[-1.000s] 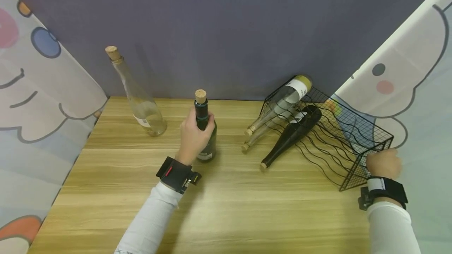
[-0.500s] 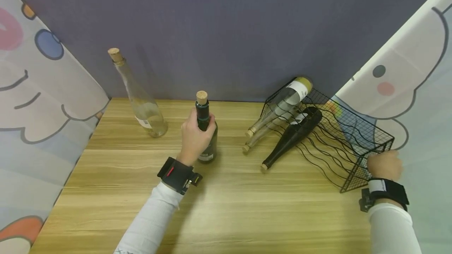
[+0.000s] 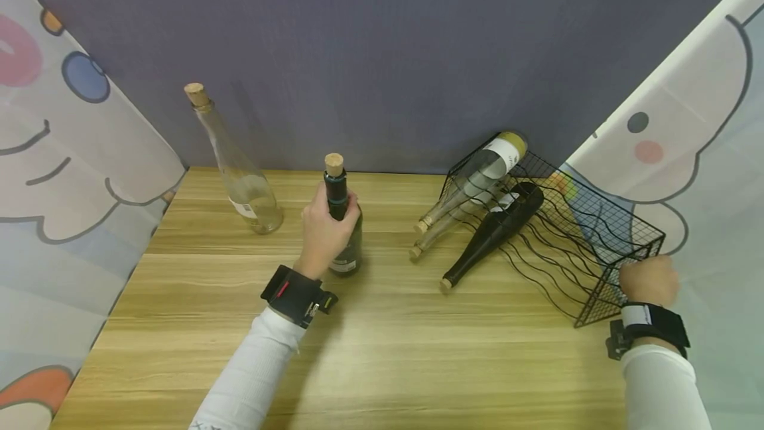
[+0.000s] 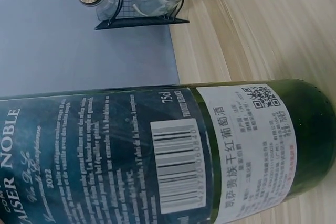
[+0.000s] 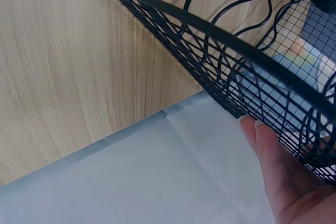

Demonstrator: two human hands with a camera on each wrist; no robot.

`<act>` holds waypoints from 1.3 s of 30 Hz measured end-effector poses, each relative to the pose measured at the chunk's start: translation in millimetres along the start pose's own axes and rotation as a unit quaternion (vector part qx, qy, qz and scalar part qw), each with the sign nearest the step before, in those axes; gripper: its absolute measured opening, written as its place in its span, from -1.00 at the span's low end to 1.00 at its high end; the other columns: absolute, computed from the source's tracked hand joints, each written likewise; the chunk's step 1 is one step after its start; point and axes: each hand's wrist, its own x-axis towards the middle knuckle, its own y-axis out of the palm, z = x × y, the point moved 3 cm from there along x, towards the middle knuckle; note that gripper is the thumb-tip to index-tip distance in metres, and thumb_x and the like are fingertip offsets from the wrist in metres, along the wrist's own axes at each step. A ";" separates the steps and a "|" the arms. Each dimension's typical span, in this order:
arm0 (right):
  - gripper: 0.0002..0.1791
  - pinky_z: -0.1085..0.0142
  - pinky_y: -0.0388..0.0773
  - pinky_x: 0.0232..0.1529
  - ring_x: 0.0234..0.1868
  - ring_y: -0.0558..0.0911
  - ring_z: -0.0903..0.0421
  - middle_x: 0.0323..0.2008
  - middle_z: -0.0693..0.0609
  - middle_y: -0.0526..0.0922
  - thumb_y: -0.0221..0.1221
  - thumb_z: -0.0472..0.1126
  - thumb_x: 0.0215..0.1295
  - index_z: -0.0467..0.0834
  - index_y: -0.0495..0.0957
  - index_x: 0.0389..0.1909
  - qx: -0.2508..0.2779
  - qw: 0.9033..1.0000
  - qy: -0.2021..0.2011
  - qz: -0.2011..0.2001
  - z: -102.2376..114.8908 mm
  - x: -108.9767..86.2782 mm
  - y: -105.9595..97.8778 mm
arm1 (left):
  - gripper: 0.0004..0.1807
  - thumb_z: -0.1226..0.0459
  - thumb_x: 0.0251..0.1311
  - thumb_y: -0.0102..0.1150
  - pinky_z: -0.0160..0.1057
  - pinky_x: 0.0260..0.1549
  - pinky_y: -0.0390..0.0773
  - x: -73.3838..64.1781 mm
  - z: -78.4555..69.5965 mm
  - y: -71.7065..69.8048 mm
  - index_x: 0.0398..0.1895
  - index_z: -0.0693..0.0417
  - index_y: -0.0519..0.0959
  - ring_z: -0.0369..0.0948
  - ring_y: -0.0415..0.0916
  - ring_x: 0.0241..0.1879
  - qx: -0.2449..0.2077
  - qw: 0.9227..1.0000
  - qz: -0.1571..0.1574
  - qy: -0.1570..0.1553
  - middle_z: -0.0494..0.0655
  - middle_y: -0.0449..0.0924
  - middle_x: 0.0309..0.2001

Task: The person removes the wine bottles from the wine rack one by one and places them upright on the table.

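Observation:
My left hand (image 3: 325,234) grips a dark green wine bottle (image 3: 348,254) around its neck and shoulder, the cork pointing up. Its blue-green label and white back label fill the left wrist view, where the bottle (image 4: 184,150) lies across the picture. On the right, my right hand (image 3: 649,281) holds the near end panel of a black wire wine rack (image 3: 621,264). Fingers (image 5: 270,150) lie against the mesh in the right wrist view. Two clear corked bottles (image 3: 477,171) and a dark bottle (image 3: 495,231) lie in the rack, necks toward the front left.
A clear corked bottle (image 3: 251,198) stands at the back left of the wooden table (image 3: 453,357). Behind the table rises a grey panel (image 3: 358,52). Cartoon-printed cloths (image 3: 650,138) border both sides.
My left hand and the green bottle have shifted slightly to the left. My right hand stays at the rack, and the other bottles have not moved.

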 end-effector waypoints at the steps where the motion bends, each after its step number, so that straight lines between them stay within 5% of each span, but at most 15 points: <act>1: -0.27 -0.28 0.44 0.06 0.16 0.30 -0.62 0.14 -0.77 0.21 -0.20 -0.20 0.35 -0.73 -0.09 0.29 -0.002 1.000 -0.001 0.000 0.6 -0.3 -0.2 | -0.78 0.39 0.16 0.20 0.06 -0.36 0.68 0.2 0.2 -0.7 -0.16 0.31 0.47 0.12 0.70 -0.37 0.001 1.000 -0.001 -0.001 0.21 0.69 -0.32; 39: -0.23 -0.28 0.43 0.07 0.17 0.30 -0.62 0.17 -0.77 0.18 -0.20 -0.14 0.38 -0.70 -0.14 0.32 -0.004 1.000 0.016 0.003 -4.3 4.9 3.3 | -0.74 0.42 0.14 0.18 0.14 -0.34 0.64 17.2 33.0 -45.5 -0.13 0.40 0.47 0.16 0.68 -0.41 0.036 0.997 -0.065 -0.008 0.26 0.69 -0.33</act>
